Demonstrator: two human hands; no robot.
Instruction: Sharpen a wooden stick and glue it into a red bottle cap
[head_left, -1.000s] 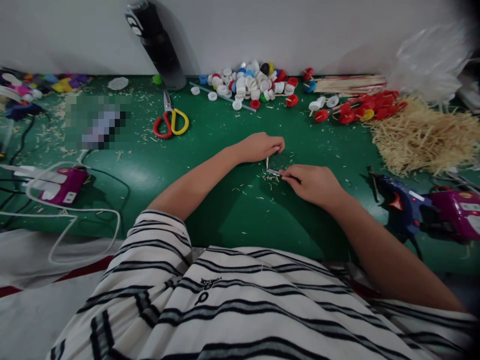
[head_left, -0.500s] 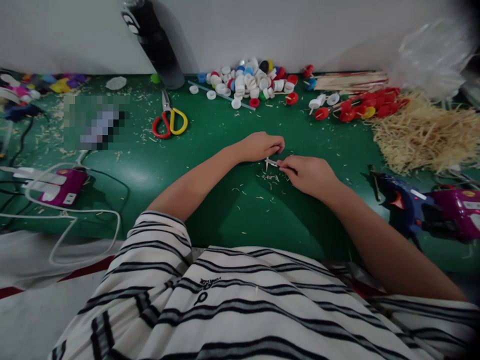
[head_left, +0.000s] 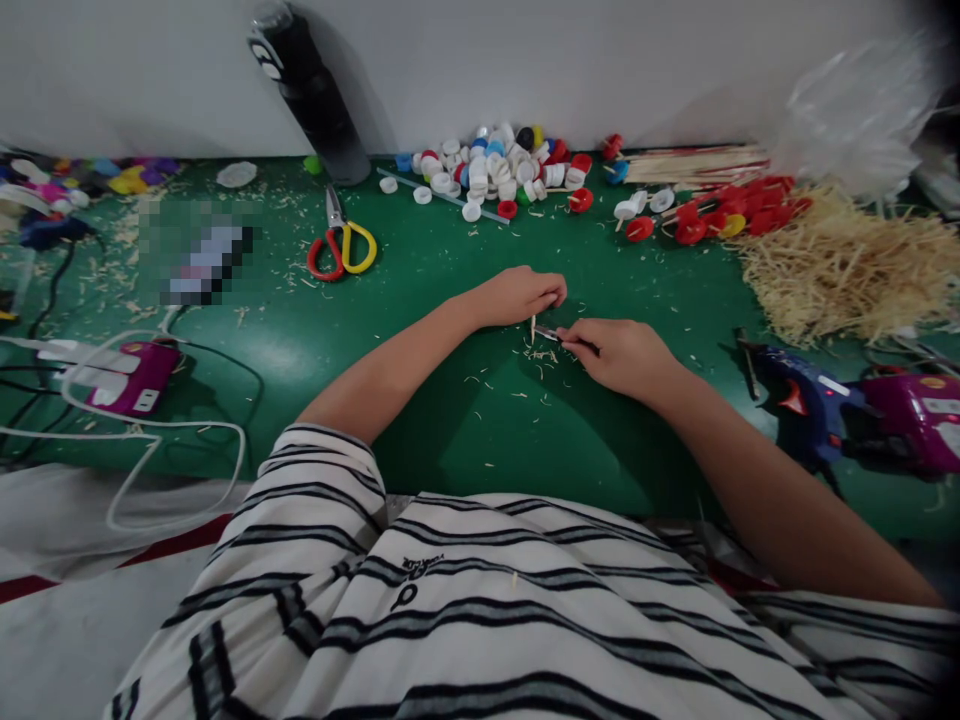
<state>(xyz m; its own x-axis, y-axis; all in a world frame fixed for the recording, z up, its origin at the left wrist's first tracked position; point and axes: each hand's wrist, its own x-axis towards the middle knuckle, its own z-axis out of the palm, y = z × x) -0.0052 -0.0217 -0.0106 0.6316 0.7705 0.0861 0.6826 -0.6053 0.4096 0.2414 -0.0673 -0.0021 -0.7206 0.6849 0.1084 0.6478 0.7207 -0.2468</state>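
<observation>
My left hand [head_left: 519, 295] is closed in a pinch on a short wooden stick [head_left: 533, 328] that stands on end on the green table [head_left: 465, 400]. My right hand [head_left: 619, 355] is closed around a small knife [head_left: 551, 334], whose blade tip touches the stick. Fine wood shavings [head_left: 541, 357] lie on the table just under both hands.
Red-and-yellow scissors [head_left: 341, 245] lie at the back left, beside a black bottle [head_left: 307, 85]. A heap of bottle caps [head_left: 499, 170] and capped sticks [head_left: 705, 215] fill the back. A shavings pile [head_left: 847, 265] and a blue glue gun [head_left: 806, 400] are right; a cabled purple power strip [head_left: 124, 375] is left.
My right hand slid the knife up to the stick and then a little back down along it. My left hand kept its pinch in place. The view shifted slightly.
</observation>
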